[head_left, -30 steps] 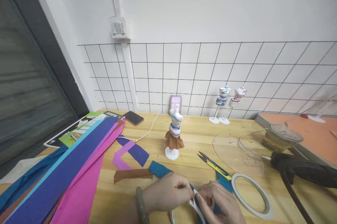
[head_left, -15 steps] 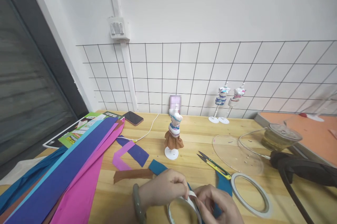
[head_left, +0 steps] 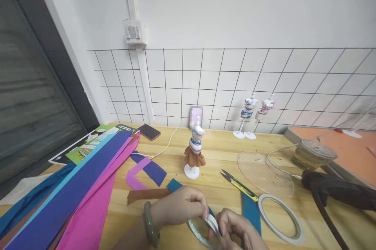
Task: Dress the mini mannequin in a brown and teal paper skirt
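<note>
My left hand, with a jade-coloured bangle at the wrist, is closed in a pinch at the upper edge of a narrow white tape roll. My right hand pinches a strip of the tape on the roll's right side; its fingertips are partly hidden. Beneath the hands lies a teal strip of paper or cloth. Just beyond them stands a small dress-form figure in a brown gathered skirt, on a white round base.
Yellow-handled thread snips and a second tape roll lie to the right, near a clear disc. Coloured strips cover the left side. A phone, two more figures and a black-handled object are around.
The white strip between my hands has turned and stretched downward. My right hand has shifted slightly down and left, showing more of the teal strip. The left keeps its pinch.
</note>
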### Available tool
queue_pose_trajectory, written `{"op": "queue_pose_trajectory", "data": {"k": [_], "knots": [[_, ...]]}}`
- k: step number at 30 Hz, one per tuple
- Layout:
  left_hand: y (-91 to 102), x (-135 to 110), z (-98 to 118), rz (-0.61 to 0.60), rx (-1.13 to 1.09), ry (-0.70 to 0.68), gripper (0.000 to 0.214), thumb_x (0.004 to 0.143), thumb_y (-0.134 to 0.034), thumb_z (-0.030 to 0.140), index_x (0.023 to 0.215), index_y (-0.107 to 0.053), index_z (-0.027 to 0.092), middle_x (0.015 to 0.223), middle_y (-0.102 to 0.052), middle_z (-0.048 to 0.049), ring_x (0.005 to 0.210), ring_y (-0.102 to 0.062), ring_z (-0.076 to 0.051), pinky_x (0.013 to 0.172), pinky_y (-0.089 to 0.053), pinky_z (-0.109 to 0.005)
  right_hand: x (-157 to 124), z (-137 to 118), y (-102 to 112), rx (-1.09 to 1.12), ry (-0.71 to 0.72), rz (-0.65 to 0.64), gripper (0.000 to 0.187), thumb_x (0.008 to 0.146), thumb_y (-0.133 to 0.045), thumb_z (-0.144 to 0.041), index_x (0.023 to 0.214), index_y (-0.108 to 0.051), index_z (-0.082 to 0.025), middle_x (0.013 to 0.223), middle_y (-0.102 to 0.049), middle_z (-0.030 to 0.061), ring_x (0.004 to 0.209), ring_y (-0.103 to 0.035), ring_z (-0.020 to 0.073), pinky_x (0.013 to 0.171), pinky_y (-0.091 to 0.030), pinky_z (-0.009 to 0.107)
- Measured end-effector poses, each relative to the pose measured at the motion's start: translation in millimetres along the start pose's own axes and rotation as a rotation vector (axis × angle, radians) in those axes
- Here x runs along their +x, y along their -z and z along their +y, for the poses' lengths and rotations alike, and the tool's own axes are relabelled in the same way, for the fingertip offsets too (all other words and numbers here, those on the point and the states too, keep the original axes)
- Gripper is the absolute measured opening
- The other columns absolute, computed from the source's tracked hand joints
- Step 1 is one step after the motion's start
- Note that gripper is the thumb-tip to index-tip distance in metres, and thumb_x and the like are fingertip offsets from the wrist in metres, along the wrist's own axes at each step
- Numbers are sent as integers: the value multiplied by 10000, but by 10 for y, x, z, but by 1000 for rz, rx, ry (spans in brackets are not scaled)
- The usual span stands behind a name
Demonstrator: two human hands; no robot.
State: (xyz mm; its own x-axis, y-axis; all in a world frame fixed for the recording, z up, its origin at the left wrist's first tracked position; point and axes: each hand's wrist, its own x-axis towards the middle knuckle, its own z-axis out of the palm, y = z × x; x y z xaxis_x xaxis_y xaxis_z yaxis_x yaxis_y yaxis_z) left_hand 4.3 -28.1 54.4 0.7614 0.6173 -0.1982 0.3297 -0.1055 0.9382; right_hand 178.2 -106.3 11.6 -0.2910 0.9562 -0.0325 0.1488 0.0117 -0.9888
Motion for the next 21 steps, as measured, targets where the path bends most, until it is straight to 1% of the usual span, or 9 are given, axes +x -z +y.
{"op": "queue_pose_trajectory", "data": {"k": [1,3,5,7,9,11,15,19,21], "knots": [[-4,1,-15,3,18,-4,163,691,-428,198,629,-574,159,702,-589,24,670,-498,-107,618,-364,-197,12,-10,-10,91,-4,-33,310,705,-561,-431,638,-364,-202,592,-420,-51,486,-323,54,472,-289,182],[-18,4,-33,7,41,-14,166,696,-431,205,645,-583,163,686,-580,29,669,-495,-106,634,-368,-196,41,-19,-31,233,-13,-76,384,690,-541,-537,667,-356,-201,578,-463,-47,420,-279,27,411,-227,167],[-33,3,-29,6,57,-24,159,693,-436,198,648,-584,164,670,-569,30,667,-493,-107,643,-371,-199,69,-12,-44,315,-41,-76,407,690,-526,-570,696,-349,-203,568,-536,-27,359,-246,6,367,-171,160],[-41,-3,-1,-12,49,-39,149,690,-437,186,646,-578,163,660,-558,29,672,-493,-109,650,-372,-203,85,6,-39,331,-67,-54,404,687,-546,-559,723,-359,-202,527,-576,-15,321,-238,-2,346,-155,151],[-39,-17,44,-45,5,-66,141,690,-435,175,630,-561,158,664,-546,24,680,-494,-111,661,-376,-210,87,27,-18,328,-82,-37,410,663,-586,-543,741,-385,-194,471,-577,-21,300,-241,-5,337,-162,141],[-31,-34,92,-68,-43,-115,137,690,-434,165,603,-540,151,681,-534,15,687,-491,-112,675,-378,-216,77,45,3,334,-92,-32,406,645,-620,-519,742,-423,-178,429,-559,-30,301,-285,-2,347,-186,135],[-3,-55,143,-50,-77,-200,134,691,-449,165,576,-516,145,709,-520,1,701,-479,-115,694,-374,-227,53,66,-3,380,-124,-33,394,621,-646,-505,676,-455,-165,409,-542,-30,325,-358,18,367,-221,146],[35,-53,128,-33,-155,-168,122,707,-448,191,605,-499,147,719,-529,-5,705,-478,-121,690,-369,-239,41,56,-27,480,-57,31,400,623,-638,-510,613,-404,-185,463,-582,-4,394,-412,42,431,-262,173],[59,-49,109,-7,-178,-162,120,707,-446,196,611,-496,147,737,-539,-8,721,-477,-123,697,-363,-239,34,37,-9,477,-69,38,393,640,-623,-505,613,-390,-190,504,-599,6,368,-345,27,407,-216,175]]}}
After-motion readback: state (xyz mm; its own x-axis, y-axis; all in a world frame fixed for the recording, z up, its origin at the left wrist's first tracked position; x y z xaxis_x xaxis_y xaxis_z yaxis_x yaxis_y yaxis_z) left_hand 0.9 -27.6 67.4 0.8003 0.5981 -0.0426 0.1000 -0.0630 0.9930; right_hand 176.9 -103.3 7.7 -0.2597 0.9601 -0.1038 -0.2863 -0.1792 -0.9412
